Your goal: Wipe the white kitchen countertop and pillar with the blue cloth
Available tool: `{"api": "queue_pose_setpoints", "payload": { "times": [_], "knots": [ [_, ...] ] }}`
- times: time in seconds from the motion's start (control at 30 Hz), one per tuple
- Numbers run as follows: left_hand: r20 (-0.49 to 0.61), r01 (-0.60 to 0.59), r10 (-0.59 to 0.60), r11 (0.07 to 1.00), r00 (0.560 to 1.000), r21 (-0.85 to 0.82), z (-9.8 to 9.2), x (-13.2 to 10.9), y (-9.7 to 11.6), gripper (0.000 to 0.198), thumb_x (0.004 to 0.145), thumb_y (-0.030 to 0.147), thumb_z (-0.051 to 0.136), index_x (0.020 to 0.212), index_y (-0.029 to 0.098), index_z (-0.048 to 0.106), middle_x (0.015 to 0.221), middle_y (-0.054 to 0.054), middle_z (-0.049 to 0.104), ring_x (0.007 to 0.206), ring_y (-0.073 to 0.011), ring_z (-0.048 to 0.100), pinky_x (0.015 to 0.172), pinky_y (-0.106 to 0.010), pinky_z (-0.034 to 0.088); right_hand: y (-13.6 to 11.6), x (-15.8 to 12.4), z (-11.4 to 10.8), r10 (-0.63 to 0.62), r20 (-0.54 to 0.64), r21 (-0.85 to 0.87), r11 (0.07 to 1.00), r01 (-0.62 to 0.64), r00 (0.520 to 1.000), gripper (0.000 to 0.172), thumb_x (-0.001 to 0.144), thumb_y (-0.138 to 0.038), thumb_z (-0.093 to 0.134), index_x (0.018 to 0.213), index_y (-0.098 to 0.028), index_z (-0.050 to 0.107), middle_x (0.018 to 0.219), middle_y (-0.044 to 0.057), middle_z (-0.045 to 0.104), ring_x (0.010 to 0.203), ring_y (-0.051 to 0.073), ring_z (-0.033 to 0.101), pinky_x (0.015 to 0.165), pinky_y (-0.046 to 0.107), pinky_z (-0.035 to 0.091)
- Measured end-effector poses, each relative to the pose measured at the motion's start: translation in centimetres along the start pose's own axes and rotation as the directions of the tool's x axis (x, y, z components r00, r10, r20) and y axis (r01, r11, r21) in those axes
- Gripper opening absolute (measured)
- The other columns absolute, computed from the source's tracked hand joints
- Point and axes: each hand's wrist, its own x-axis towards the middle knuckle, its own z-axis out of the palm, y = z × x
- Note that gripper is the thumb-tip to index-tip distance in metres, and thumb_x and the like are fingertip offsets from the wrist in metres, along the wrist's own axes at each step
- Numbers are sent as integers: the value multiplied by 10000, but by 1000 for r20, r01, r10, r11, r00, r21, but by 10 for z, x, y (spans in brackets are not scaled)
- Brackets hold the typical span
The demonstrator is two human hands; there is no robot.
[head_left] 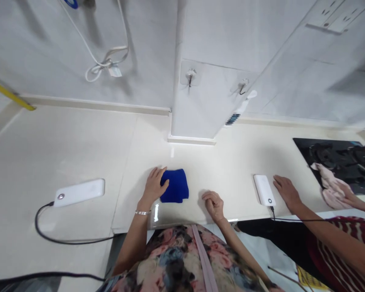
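A folded blue cloth (pixel 174 186) lies flat on the pale countertop (pixel 134 142) in front of my body. My left hand (pixel 154 184), with a silver bracelet at the wrist, rests at the cloth's left edge, fingers apart, the thumb over the cloth. To the right of the cloth, and apart from it, my right hand (pixel 214 205) rests on the counter with its fingers curled in. Nothing shows inside it.
White power banks with black cables lie at left (pixel 80 192) and right (pixel 264 190). Beside the right one, another person's hand rests; their other hand holds a pink cloth (pixel 331 186) by a black stove (pixel 346 162). A wall column (pixel 197 105) juts out ahead.
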Motion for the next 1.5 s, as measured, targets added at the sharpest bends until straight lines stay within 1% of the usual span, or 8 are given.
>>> {"api": "queue_pose_setpoints", "payload": {
  "times": [0.27,0.4,0.63,0.83,0.97,1.17,1.33,1.5],
  "knots": [
    [150,178,-178,984,973,16,-15,-4,14,551,941,412,614,1457,226,567,1338,-135,654,1265,-317,605,1083,-491,518,-52,36,69,170,10,-206,965,-164,985,399,967,-340,446,1287,-183,626,1201,132,702,1073,252,651,984,433,532],
    [189,166,-167,986,968,21,-18,-4,10,441,943,417,622,1361,277,645,1225,-95,685,1189,-296,633,1067,-473,521,-63,50,87,314,62,-216,931,-294,948,421,914,-372,561,1288,-190,628,1106,114,707,1058,270,631,975,441,526],
    [84,105,-96,989,992,-108,-13,-19,8,446,964,418,586,1388,290,637,1388,-84,602,1288,-250,589,1143,-439,484,-63,64,78,396,156,13,915,-403,905,221,896,-415,564,995,-244,661,763,-9,647,716,179,603,699,310,513],
    [56,119,-116,990,992,-69,-22,-18,18,352,915,532,650,1118,258,737,1338,-71,672,1181,-255,668,1025,-419,572,-80,72,54,177,143,261,942,-209,974,274,962,-493,520,990,-239,621,797,-5,609,708,157,565,668,292,487],
    [-31,-76,75,997,997,-27,-34,-13,25,323,953,530,624,1076,261,752,1354,-70,707,1273,-274,631,1178,-515,457,-82,77,44,181,142,386,895,-222,973,302,940,-523,586,1030,-240,637,912,14,630,672,130,528,604,269,453],
    [-18,-364,363,930,931,-59,-38,-22,34,300,1027,461,550,1070,241,750,1050,-43,785,1007,-193,725,1285,-552,311,-72,80,41,284,456,511,692,-509,844,919,742,-566,810,1533,-318,411,1512,107,544,877,161,667,778,324,564],
    [68,-350,356,933,932,-83,-39,-35,49,325,1032,466,532,1154,261,753,1042,-54,764,970,-199,722,1002,-382,582,-77,89,39,152,686,519,582,-625,711,750,772,-711,707,1359,-249,635,1292,102,721,1178,289,672,1005,464,531],
    [48,-207,222,956,974,-210,-65,-36,61,375,1006,509,561,1207,252,744,1107,-50,782,1004,-210,732,960,-337,575,-97,92,43,71,745,526,549,-650,663,563,761,-725,725,975,-204,745,922,69,765,892,267,706,857,425,566]
  ]
}}
